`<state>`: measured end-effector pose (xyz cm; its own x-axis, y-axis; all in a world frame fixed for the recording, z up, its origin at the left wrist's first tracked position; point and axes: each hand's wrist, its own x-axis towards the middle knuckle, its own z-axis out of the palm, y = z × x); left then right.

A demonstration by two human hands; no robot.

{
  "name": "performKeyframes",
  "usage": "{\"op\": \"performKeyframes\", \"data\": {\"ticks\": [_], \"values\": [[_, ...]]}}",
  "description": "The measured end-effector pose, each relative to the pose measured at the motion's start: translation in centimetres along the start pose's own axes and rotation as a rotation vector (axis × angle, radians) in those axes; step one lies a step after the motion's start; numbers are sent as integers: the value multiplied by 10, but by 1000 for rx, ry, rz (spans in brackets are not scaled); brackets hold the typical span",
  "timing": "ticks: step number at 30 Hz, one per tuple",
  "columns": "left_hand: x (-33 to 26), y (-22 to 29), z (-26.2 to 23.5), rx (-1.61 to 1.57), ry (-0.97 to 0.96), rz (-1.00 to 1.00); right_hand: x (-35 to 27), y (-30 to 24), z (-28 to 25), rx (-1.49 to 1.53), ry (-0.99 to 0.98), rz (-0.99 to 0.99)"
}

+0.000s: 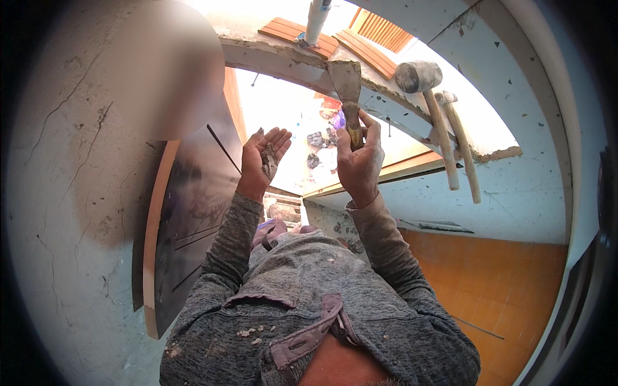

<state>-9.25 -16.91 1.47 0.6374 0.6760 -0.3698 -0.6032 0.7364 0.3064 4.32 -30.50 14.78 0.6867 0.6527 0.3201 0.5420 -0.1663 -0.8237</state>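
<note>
Fingers (278, 136) of the left hand (262, 159) are spread loose and open, palm up, with a small grey lump of mortar (269, 161) resting on the palm just below them. Beside them, the right hand (359, 162) has its fingers clenched around the wooden handle of a putty knife (347, 96); the handle rises out of the fist and the wide, mortar-smeared blade stands above the fingertips, its upper edge up against the rough broken edge of the window ledge (283, 61). Both grey knitted sleeves (225, 257) run down from the wrists toward the lower edge of the view.

Right of the clenched fingers, and apart from them, a rubber mallet (418, 76) lies on the ledge with its long wooden handle slanting down past the rim, and a second wooden handle (463, 151) lies just beside it. Above the blade, farther off, a white tube (317, 19) stands on reddish wooden slats (370, 51). Left of the open fingers, a dark panel (193, 212) with a pale wooden edge leans against the cracked plaster wall (64, 193). Orange floor tiles (502, 283) lie well below and to the right.
</note>
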Motion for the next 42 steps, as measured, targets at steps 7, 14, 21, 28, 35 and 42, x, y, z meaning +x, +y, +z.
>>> {"op": "performKeyframes", "data": {"ticks": [7, 14, 21, 28, 35, 42], "values": [[4, -3, 4, -3, 4, -19, 3, 6, -5, -110, 51, -59], [10, -6, 5, -5, -7, -49, -1, 6, -31, -138, 121, -44], [17, -11, 1, -19, -28, -79, -6, 0, -54, -142, 128, 77], [17, -14, -1, -11, -20, -90, -11, -2, -46, 32, 111, 167], [6, -9, 3, 28, -10, -51, -16, -18, -1, 211, -24, 169], [0, -2, -5, 14, 17, -39, -16, -14, 34, 237, -113, 107]]}}
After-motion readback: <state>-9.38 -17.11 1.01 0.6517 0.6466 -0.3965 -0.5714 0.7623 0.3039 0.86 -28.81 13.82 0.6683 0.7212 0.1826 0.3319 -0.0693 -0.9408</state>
